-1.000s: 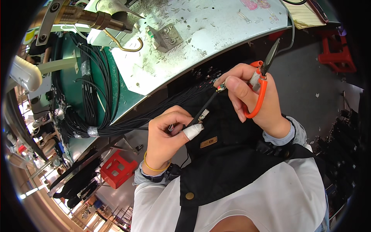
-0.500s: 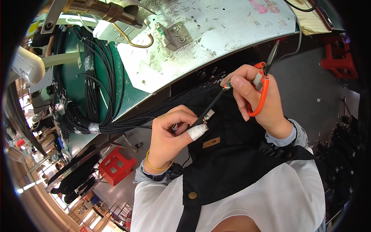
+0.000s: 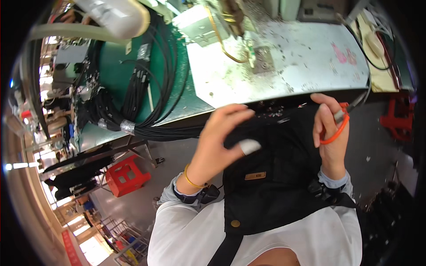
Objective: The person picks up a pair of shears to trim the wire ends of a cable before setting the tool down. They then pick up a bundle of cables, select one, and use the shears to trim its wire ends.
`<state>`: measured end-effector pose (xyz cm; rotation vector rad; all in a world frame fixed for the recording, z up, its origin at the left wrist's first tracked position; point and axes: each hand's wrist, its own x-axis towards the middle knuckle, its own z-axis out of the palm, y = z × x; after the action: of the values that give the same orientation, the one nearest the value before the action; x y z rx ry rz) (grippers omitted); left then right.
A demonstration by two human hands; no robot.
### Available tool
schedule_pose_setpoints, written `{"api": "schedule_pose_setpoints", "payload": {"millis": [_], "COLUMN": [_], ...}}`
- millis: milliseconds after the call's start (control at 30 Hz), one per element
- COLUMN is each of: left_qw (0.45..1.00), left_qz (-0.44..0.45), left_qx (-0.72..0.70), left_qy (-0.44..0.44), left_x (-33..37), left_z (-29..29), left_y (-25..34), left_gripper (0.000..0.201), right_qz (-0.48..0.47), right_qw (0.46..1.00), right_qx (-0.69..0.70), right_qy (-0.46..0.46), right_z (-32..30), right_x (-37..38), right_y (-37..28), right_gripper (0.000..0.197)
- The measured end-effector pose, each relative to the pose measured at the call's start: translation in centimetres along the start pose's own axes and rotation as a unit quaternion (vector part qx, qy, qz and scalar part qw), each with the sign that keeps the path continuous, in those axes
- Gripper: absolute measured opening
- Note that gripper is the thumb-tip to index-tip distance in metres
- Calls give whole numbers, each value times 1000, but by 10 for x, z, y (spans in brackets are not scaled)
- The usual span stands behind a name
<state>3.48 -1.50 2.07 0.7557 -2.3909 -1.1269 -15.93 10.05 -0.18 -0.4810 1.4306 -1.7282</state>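
Note:
My left hand [image 3: 212, 148] is open with its fingers spread, smeared a little by motion, and holds nothing that shows. White tape wraps its thumb tip. Just beyond it runs a bundle of black cables [image 3: 173, 133], which passes under the table edge towards my lap. Small bare connector ends [image 3: 277, 113] of these cables show between my two hands. Orange-handled scissors [image 3: 340, 134] hang in my right hand [image 3: 333, 144], hooked on its curled fingers. Their dark blades point away, partly hidden behind the hand. Its index finger and thumb pinch no cable that I can see.
A white worktop [image 3: 306, 62] strewn with cut bits lies ahead, bearing a metal block [image 3: 264, 62] below a machine head. Coiled cables [image 3: 137, 84] rest on the green table at left. Red stools [image 3: 128, 176] stand on both sides. A pale lamp [image 3: 117, 17] hangs at upper left.
My left hand has let go of the black braided cable with its metal plug and opened. My right hand no longer touches the cable's end; it keeps the scissors. The view has shifted.

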Motion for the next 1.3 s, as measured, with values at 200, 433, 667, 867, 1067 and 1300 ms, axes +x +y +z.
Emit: {"api": "schedule_pose_setpoints", "payload": {"millis": [200, 433, 667, 867, 1067, 1300], "left_qw": [869, 853, 919, 895, 850, 800], "left_qz": [-99, -73, -107, -97, 138, 178], "left_qx": [375, 496, 378, -429, -369, -436], "left_qy": [306, 144, -30, 71, 348, 372], "left_x": [-1, -51, -52, -15, -10, -56], "left_z": [-56, -85, -160, -211, -271, -167], "left_y": [-61, -78, -91, -51, 19, 6], "left_gripper": [58, 55, 40, 24, 28, 25], "right_qz": [11, 4, 9, 16, 34, -221], "right_qw": [1000, 1000, 1000, 1000, 991, 874], "right_qx": [-1, -18, -15, -11, -69, -208], "right_qy": [12, 13, -4, -13, -113, -380], "right_z": [-9, -6, 4, 8, 21, 58], "right_x": [6, 11, 11, 11, 4, 10], "right_y": [8, 14, 9, 4, -12, -22], "right_gripper": [21, 21, 20, 19, 19, 20]}}
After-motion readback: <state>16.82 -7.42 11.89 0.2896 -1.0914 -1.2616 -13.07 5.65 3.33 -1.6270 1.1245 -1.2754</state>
